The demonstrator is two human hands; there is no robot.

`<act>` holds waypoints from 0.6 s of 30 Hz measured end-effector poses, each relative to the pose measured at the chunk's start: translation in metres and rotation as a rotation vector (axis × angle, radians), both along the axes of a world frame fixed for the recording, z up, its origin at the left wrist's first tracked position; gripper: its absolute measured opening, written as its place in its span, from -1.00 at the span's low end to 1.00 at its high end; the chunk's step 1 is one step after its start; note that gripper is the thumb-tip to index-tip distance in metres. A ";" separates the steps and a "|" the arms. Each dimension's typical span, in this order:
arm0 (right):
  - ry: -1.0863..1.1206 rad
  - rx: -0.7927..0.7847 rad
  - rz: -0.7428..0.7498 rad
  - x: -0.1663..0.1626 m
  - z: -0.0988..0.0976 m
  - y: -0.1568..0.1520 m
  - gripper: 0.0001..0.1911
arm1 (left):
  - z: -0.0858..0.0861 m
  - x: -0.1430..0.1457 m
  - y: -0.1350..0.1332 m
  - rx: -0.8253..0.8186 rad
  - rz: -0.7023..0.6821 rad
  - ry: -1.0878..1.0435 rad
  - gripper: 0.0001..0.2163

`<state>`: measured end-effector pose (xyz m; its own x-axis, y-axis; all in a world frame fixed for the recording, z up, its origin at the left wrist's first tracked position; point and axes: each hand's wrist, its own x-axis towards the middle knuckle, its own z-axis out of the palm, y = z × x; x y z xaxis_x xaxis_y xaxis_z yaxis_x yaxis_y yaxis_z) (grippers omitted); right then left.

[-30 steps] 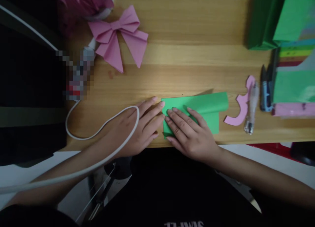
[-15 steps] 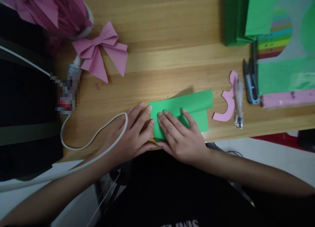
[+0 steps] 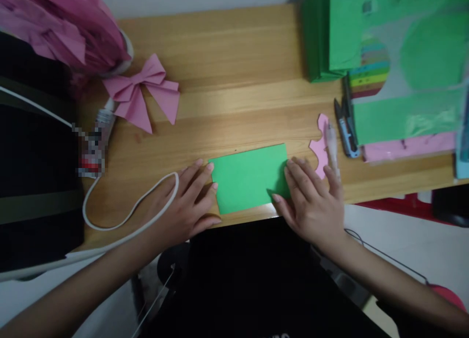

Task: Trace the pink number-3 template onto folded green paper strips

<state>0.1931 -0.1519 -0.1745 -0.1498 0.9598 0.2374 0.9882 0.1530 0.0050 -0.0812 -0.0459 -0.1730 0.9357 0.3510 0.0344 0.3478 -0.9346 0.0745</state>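
Observation:
A green sheet of paper (image 3: pixel 251 179), now a flat rectangle, lies at the near edge of the wooden table. My left hand (image 3: pixel 188 201) rests at its left end, fingers spread, fingertips touching that edge. At the right end, my right hand (image 3: pixel 311 196) lies with fingers stretched over the paper's right edge and the thumb at its lower corner. Just beyond the right fingers are a curvy pink paper cutout (image 3: pixel 320 147) and a clear pen (image 3: pixel 332 145).
A folded pink paper bow (image 3: pixel 144 91) and a tube (image 3: pixel 97 137) lie left, beside a white cable (image 3: pixel 128 229). Pink paper (image 3: pixel 69 25) fills the upper left corner. Blue-handled snips (image 3: pixel 346 130), a green folded paper stack (image 3: pixel 318 40) and a paper pack (image 3: pixel 406 118) lie right.
The raised upper flap of the green paper is now down flat. My right hand has slid right from the paper's middle to its right end; my left hand stays at the left edge.

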 end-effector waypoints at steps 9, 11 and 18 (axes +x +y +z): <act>0.095 0.126 -0.043 0.012 0.000 0.008 -0.65 | -0.001 0.004 -0.001 -0.098 0.086 -0.149 -0.63; 0.157 0.158 -0.038 0.012 0.004 0.024 -0.72 | 0.000 0.009 -0.002 -0.143 0.140 -0.232 -0.70; 0.200 -0.340 0.279 -0.013 0.022 0.095 -0.39 | -0.009 0.035 -0.012 -0.138 0.602 -0.417 -0.50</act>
<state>0.1802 -0.0572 -0.1523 -0.3961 0.9177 -0.0323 0.8857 0.3725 -0.2769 -0.0464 -0.0574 -0.1822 0.4990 0.8257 0.2631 0.7139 -0.5638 0.4153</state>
